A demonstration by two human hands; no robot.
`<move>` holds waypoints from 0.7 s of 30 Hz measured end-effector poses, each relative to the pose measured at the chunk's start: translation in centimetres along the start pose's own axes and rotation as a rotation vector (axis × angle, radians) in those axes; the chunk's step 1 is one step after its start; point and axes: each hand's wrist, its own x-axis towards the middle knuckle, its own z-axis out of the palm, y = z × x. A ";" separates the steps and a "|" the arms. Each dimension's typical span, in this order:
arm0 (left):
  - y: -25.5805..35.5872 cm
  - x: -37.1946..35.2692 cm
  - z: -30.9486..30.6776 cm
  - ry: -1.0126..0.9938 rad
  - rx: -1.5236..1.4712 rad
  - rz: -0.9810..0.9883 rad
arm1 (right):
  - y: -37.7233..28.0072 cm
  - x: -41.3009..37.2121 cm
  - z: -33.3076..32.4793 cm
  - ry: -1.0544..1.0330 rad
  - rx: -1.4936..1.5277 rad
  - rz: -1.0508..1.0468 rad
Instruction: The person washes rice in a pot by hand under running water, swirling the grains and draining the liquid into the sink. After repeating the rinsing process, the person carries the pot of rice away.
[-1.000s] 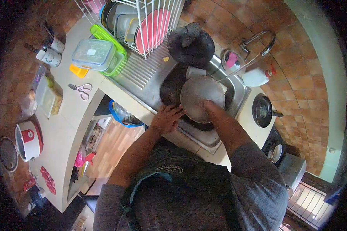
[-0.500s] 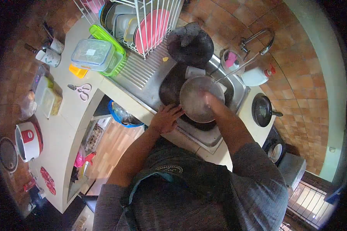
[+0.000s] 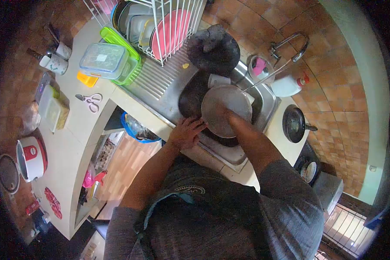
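Note:
A round metal pan (image 3: 242,95) filled with cloudy water sits in the sink (image 3: 268,108). My right hand (image 3: 224,113) reaches down into it, and the murky water hides the fingers. At the pan's near left side, my left hand (image 3: 188,133) lies over the sink edge with fingers stretched out and slightly apart, fingertips right at the pan's rim. Behind the pan lies a pale cup (image 3: 218,80) on its side. Water runs from the faucet (image 3: 300,54) toward the pan's far right side. A dark wok (image 3: 214,54) rests behind, partly over the sink.
A white dish rack (image 3: 162,43) with a pink plate (image 3: 173,32) stands beyond the drainboard (image 3: 156,80). Plastic containers (image 3: 104,60) and scissors (image 3: 91,102) lie on the left counter. To the right are a soap bottle (image 3: 286,86) and a frying pan (image 3: 294,123).
My right hand has shifted left and toward me within the pan. The water surface looks darker and less splashed. My left hand stays in place.

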 end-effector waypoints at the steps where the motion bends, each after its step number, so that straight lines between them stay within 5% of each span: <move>1: -0.1 0.0 0.0 -0.024 0.010 0.001 | -0.2 -0.9 0.3 0.002 0.011 0.004; 21: 0.4 0.0 -0.8 -0.042 0.025 -0.018 | 1.4 -9.7 -3.2 0.012 0.237 0.044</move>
